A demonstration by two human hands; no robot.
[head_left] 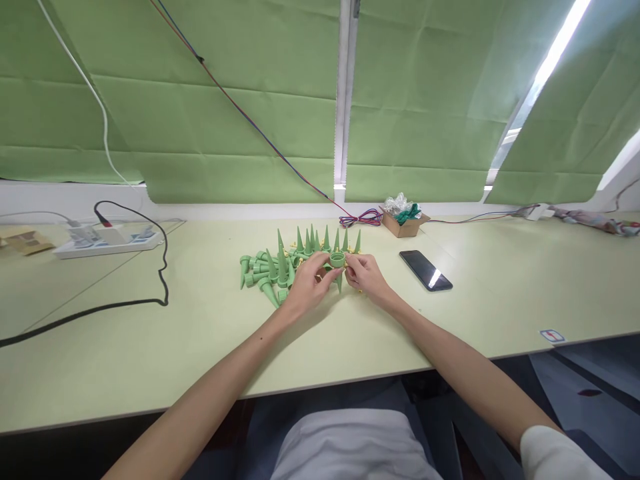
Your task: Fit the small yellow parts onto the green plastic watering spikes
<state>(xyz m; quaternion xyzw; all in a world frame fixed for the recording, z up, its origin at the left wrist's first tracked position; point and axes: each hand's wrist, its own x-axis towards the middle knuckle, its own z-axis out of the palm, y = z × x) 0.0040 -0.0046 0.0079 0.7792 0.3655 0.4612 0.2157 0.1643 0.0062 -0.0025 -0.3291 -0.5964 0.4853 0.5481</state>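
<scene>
My left hand (313, 283) grips a green plastic spike (338, 260), its round open cap end up and its tip pointing down. On the right side of that cap, my right hand (366, 275) pinches a small yellow piece (345, 265). Behind and left of my hands lies a pile of green spikes (267, 289), some on their sides. Several others (313, 240) stand with tips up, with small yellow pieces among them.
A black phone (426, 270) lies right of my hands. Behind it sits a small cardboard box (403, 227) with plastic and green material, beside coiled wires (367, 218). A white power strip (107, 244) and black cable (166, 267) are at left. The table's front edge (345, 384) is near me.
</scene>
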